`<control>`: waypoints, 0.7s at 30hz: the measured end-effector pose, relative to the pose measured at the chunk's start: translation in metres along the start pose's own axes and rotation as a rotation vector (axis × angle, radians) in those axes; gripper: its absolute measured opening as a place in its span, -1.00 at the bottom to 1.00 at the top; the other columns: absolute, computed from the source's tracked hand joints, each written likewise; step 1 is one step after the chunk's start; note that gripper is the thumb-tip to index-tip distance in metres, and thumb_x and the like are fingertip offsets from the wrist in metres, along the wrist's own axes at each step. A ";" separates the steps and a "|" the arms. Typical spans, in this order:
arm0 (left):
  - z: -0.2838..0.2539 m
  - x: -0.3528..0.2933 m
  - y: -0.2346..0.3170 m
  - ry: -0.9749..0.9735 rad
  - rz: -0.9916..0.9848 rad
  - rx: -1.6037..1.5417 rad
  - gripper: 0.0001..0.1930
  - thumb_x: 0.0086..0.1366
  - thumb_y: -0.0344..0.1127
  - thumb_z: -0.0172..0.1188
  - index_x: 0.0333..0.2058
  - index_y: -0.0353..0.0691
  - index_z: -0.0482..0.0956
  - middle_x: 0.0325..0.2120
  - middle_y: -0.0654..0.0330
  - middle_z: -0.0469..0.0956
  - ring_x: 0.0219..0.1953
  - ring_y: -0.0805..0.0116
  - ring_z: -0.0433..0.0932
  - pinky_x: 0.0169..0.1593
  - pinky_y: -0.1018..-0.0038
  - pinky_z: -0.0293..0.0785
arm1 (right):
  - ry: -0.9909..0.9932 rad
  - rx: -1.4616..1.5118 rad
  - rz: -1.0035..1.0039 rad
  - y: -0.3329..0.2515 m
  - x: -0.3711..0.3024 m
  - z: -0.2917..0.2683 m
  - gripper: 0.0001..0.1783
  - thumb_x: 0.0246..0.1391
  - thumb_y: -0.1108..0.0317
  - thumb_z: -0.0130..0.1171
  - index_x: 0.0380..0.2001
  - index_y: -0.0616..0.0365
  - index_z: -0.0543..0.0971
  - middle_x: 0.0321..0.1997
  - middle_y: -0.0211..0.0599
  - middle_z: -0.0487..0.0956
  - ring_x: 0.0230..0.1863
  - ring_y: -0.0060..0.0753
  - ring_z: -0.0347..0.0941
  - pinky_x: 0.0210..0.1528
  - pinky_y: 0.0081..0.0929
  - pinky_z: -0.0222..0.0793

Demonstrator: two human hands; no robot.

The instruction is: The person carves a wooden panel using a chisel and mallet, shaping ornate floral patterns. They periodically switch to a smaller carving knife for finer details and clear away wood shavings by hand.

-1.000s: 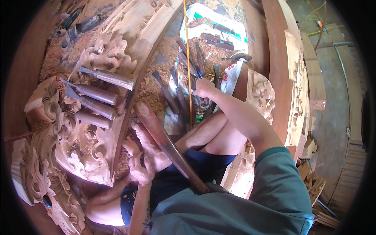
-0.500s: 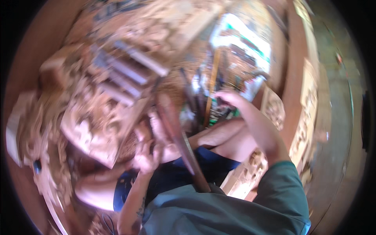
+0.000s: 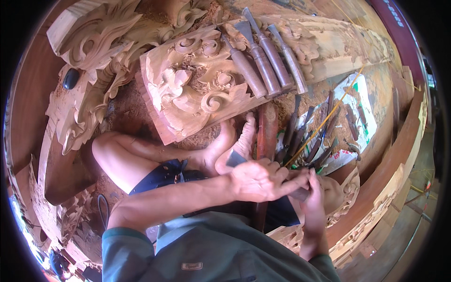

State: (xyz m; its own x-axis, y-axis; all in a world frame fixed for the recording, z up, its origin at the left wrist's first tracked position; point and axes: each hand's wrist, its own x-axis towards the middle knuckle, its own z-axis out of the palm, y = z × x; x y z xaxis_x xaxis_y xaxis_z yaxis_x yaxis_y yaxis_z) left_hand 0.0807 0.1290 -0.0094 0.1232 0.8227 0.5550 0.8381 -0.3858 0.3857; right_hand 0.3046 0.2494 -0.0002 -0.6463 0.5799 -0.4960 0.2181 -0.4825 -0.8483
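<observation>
In front of my lap, my left hand is closed around a chisel. The chisel's flat grey blade sticks out on the left of the fist, and its brown handle end shows on the right. My right hand meets the left one there, its fingers closed on the handle end. Most of the handle is hidden by my fingers. Beneath both hands, a long reddish-brown wooden bar runs from beside my feet to my lap.
Several chisels lie side by side on a carved wooden panel ahead. More dark-handled tools rest by a white sack on the right, with a thin yellow stick across them. Carved timber stands at left.
My right hand has come back from the tools on the right, and my left hand has moved right to meet it. Both now hold a chisel. The view has turned.
</observation>
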 end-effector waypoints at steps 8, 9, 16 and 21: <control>-0.014 0.027 -0.021 0.180 -0.050 -0.042 -0.70 0.15 -0.25 0.14 -0.14 -0.17 0.54 -0.44 0.26 0.45 -0.30 0.30 0.55 -0.21 0.35 0.44 | 0.321 -0.139 0.051 0.073 0.093 0.046 -0.52 0.20 0.32 0.19 0.14 0.34 0.45 -0.15 -0.21 0.61 -0.19 -0.37 0.60 -0.09 -0.46 0.57; -0.015 0.028 -0.024 0.176 -0.054 -0.047 -0.70 0.15 -0.25 0.14 -0.13 -0.17 0.54 -0.44 0.25 0.45 -0.29 0.30 0.54 -0.20 0.34 0.43 | 0.297 -0.202 0.048 0.078 0.095 0.037 -0.50 0.17 0.34 0.21 0.15 0.34 0.45 -0.14 -0.21 0.61 -0.20 -0.37 0.60 -0.09 -0.46 0.57; 0.002 0.029 -0.056 0.172 -0.161 0.034 -0.85 0.15 -0.26 0.14 -0.30 -0.11 0.50 -0.42 0.24 0.47 -0.29 0.28 0.52 -0.22 0.34 0.40 | 0.290 0.021 0.122 -0.008 -0.014 0.016 -0.31 -0.08 0.27 0.30 0.15 0.35 0.42 -0.13 -0.12 0.58 -0.30 -0.23 0.58 -0.26 -0.33 0.55; 0.017 0.031 -0.076 0.248 -0.269 0.085 -0.86 0.11 -0.27 0.17 -0.34 -0.09 0.53 -0.42 0.27 0.45 -0.25 0.25 0.48 -0.21 0.30 0.35 | 0.196 0.534 -0.072 -0.016 -0.060 0.007 -0.09 -0.12 0.18 0.31 0.29 0.27 0.20 -0.18 -0.06 0.46 -0.45 -0.12 0.51 -0.49 -0.26 0.45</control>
State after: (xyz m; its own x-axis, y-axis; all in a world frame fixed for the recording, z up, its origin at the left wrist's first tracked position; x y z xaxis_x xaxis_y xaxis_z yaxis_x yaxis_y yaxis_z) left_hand 0.0293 0.1905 -0.0340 -0.2311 0.7600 0.6074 0.8652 -0.1250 0.4856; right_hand 0.3348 0.2175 0.0447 -0.4871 0.7101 -0.5085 -0.2541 -0.6723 -0.6953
